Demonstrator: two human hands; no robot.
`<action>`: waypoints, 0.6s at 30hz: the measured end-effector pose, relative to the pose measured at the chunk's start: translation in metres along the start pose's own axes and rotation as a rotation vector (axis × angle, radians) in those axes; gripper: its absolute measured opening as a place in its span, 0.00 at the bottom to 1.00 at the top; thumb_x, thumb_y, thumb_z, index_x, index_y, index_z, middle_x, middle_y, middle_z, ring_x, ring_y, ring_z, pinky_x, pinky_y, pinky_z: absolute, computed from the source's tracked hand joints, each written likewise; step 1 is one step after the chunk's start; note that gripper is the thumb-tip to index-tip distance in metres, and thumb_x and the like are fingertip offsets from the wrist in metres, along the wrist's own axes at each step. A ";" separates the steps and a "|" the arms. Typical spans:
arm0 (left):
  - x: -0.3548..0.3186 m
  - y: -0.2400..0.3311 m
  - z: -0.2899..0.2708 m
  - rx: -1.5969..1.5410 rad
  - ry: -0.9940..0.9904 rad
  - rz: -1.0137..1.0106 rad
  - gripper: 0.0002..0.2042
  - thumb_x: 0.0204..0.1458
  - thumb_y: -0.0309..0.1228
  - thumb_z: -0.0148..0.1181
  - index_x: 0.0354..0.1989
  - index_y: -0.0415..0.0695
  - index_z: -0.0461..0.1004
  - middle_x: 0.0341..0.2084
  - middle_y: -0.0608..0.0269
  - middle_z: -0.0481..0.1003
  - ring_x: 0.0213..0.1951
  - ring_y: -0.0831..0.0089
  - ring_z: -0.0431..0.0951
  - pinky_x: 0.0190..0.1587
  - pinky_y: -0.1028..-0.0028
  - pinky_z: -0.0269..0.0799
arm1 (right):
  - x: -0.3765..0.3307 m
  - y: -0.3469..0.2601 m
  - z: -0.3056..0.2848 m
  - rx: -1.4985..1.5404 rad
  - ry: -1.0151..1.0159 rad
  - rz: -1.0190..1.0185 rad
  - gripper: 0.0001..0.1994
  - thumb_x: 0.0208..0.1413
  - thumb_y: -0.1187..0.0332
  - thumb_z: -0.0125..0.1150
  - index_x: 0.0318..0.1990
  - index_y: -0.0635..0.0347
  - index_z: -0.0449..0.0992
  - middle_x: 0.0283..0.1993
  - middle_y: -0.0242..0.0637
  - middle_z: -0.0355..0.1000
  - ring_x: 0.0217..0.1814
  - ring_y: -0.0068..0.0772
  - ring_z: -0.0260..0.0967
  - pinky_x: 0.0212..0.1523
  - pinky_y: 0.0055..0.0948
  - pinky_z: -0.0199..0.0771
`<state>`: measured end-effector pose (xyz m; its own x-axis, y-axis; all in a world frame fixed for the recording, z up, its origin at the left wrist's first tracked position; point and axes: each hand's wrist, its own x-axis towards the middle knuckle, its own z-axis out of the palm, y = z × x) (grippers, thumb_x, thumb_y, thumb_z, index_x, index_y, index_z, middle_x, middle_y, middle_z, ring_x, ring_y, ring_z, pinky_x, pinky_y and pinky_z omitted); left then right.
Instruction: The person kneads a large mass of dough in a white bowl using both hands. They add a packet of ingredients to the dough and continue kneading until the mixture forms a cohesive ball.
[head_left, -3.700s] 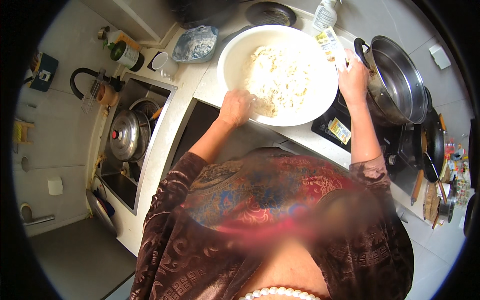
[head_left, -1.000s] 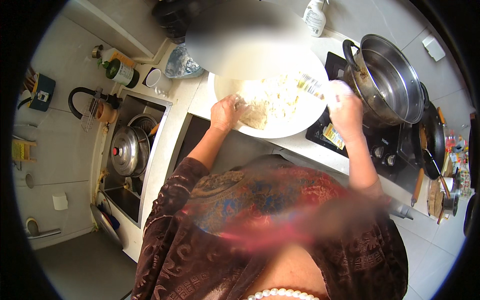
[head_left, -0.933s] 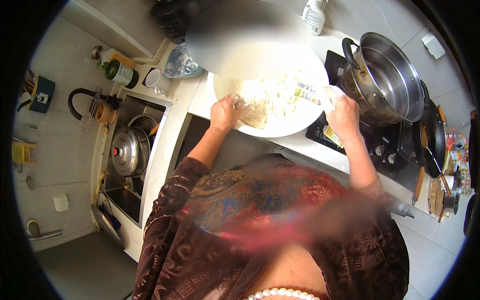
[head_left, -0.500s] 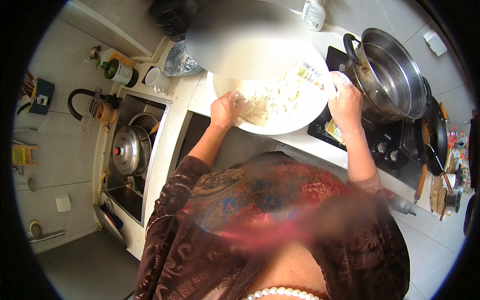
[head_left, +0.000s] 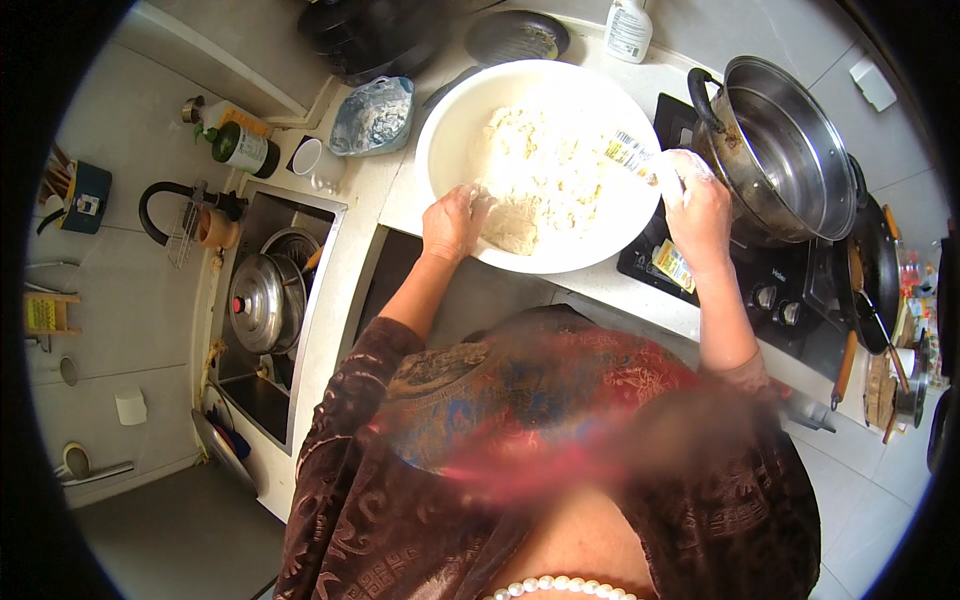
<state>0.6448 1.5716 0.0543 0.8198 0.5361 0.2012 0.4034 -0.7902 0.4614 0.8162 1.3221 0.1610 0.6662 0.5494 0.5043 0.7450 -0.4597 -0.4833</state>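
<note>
One yellow-and-white packet [head_left: 628, 150] slants over the white bowl [head_left: 441, 145], toward its three o'clock side, and I read the right hand [head_left: 698, 208] as pinching its near end, fingers narrow. From those fingers the packet points to ten o'clock, its long axis running ten to four; the right hand is much the nearer. My left hand [head_left: 455, 224] sits at the bowl's eight o'clock, fingers curled, a pale dough lump [head_left: 512, 232] at their four o'clock; I cannot tell whether they grip anything.
</note>
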 end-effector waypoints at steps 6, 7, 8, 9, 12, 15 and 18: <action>0.000 0.001 0.001 0.023 -0.023 -0.029 0.09 0.48 0.37 0.59 0.33 0.46 0.75 0.30 0.59 0.76 0.32 0.59 0.76 0.35 0.65 0.72 | -0.005 0.007 -0.009 -0.095 0.059 -0.021 0.07 0.54 0.71 0.53 0.38 0.61 0.75 0.37 0.45 0.74 0.36 0.48 0.73 0.38 0.38 0.72; 0.000 0.001 0.001 0.032 -0.017 -0.013 0.09 0.48 0.37 0.59 0.33 0.46 0.75 0.30 0.60 0.76 0.32 0.59 0.76 0.35 0.65 0.72 | -0.005 0.007 -0.011 -0.173 -0.031 -0.032 0.07 0.54 0.71 0.53 0.38 0.61 0.76 0.36 0.44 0.74 0.35 0.48 0.73 0.37 0.39 0.72; 0.000 0.000 0.001 0.035 -0.015 -0.001 0.09 0.48 0.37 0.59 0.33 0.46 0.75 0.30 0.60 0.76 0.32 0.59 0.76 0.35 0.65 0.72 | -0.004 0.007 -0.013 -0.257 -0.112 -0.024 0.08 0.54 0.72 0.53 0.38 0.60 0.76 0.36 0.44 0.74 0.34 0.49 0.73 0.36 0.40 0.72; 0.000 0.000 0.001 0.035 -0.020 0.007 0.09 0.48 0.37 0.59 0.33 0.45 0.75 0.30 0.60 0.76 0.32 0.60 0.76 0.35 0.65 0.72 | -0.004 0.007 -0.014 -0.275 -0.108 -0.023 0.08 0.53 0.72 0.53 0.39 0.60 0.76 0.36 0.45 0.74 0.34 0.49 0.73 0.36 0.40 0.72; 0.000 -0.001 0.003 0.018 -0.018 -0.016 0.08 0.48 0.36 0.59 0.33 0.46 0.75 0.29 0.61 0.76 0.31 0.61 0.76 0.34 0.66 0.72 | -0.002 0.007 -0.015 -0.343 -0.060 0.015 0.10 0.52 0.73 0.52 0.40 0.59 0.77 0.34 0.46 0.74 0.32 0.50 0.73 0.34 0.42 0.73; -0.001 -0.002 0.006 0.033 0.019 0.009 0.07 0.47 0.35 0.59 0.31 0.47 0.76 0.29 0.61 0.76 0.31 0.61 0.76 0.33 0.66 0.72 | 0.003 0.008 -0.013 -0.259 0.072 -0.047 0.10 0.53 0.71 0.53 0.41 0.61 0.76 0.35 0.47 0.74 0.34 0.49 0.74 0.35 0.40 0.74; 0.000 -0.004 0.008 0.013 -0.007 -0.013 0.07 0.47 0.35 0.59 0.31 0.47 0.76 0.29 0.61 0.76 0.30 0.61 0.76 0.33 0.67 0.72 | 0.015 0.011 -0.009 -0.216 0.228 -0.132 0.10 0.52 0.72 0.53 0.41 0.61 0.75 0.35 0.46 0.74 0.35 0.48 0.74 0.35 0.39 0.74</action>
<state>0.6463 1.5727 0.0457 0.8172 0.5443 0.1895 0.4191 -0.7869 0.4528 0.8348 1.3187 0.1697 0.5353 0.4554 0.7114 0.7992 -0.5456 -0.2521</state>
